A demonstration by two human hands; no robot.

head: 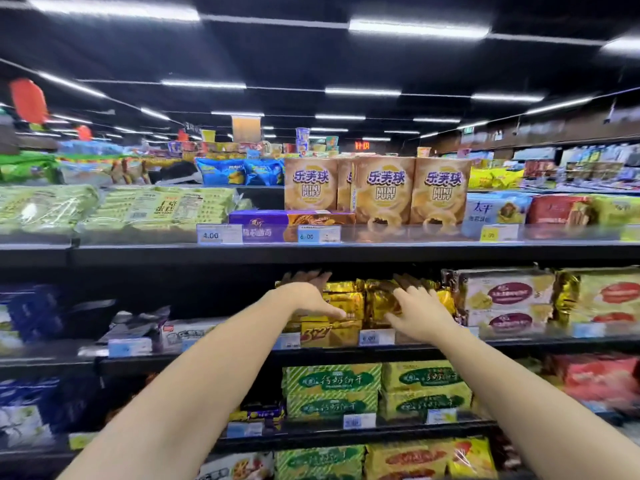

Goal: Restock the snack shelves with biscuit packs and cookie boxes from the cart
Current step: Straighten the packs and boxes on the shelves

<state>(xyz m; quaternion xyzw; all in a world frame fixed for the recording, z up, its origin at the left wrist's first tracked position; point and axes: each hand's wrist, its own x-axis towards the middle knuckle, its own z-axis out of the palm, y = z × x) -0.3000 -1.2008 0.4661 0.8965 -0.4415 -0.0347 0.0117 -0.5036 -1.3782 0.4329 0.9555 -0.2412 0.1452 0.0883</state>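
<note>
On the second shelf down, your left hand [308,297] lies spread over the left stack of gold foil biscuit packs [348,297], fingers across the top and thumb along the front. Your right hand [420,311] presses with splayed fingers on the stack beside it. Neither hand pinches anything, and the cart is out of view. The foil looks slick and the 2 stacks stand close to the shelf lip [536,344], so an uneven push could slide a top pack forward and off, or knock the price tag [376,337] marked 6.00. Press too hard and the biscuits may crack.
</note>
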